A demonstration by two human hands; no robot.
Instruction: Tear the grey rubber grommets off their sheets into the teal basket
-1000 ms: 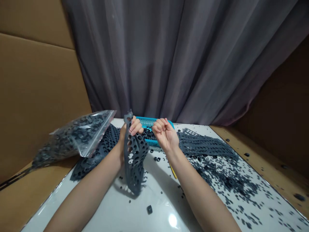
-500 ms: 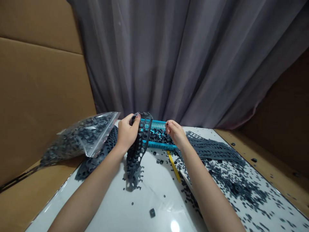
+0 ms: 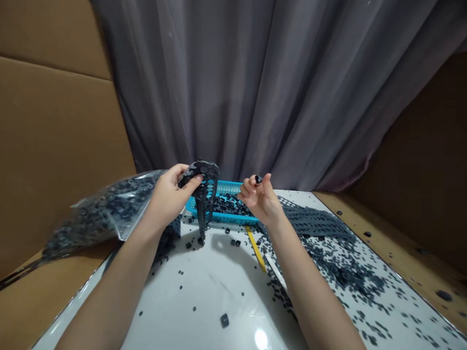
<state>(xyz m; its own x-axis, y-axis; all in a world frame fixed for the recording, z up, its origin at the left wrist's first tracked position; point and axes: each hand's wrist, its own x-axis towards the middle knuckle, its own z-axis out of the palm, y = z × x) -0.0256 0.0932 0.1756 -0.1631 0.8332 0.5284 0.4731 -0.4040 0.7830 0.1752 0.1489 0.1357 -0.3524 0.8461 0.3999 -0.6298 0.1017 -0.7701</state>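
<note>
My left hand (image 3: 168, 194) is closed on the top of a dark grey perforated rubber sheet (image 3: 204, 194), which hangs edge-on down to the white table (image 3: 215, 291). My right hand (image 3: 260, 199) is raised beside it, fingers curled, pinching a small black rubber ring (image 3: 258, 179) at the fingertips. Behind both hands lies a blue basket (image 3: 233, 214) with several black rings in it.
A clear zip bag (image 3: 105, 209) full of black rings lies at the left on brown cardboard. More perforated sheets (image 3: 314, 221) and scattered rubber bits (image 3: 346, 277) cover the right of the table. A yellow stick (image 3: 255, 248) lies near the basket. A grey curtain hangs behind.
My left hand has lifted the sheet up and to the left, so it hangs edge-on. My right hand has risen from the basket with a small ring in its fingertips.
</note>
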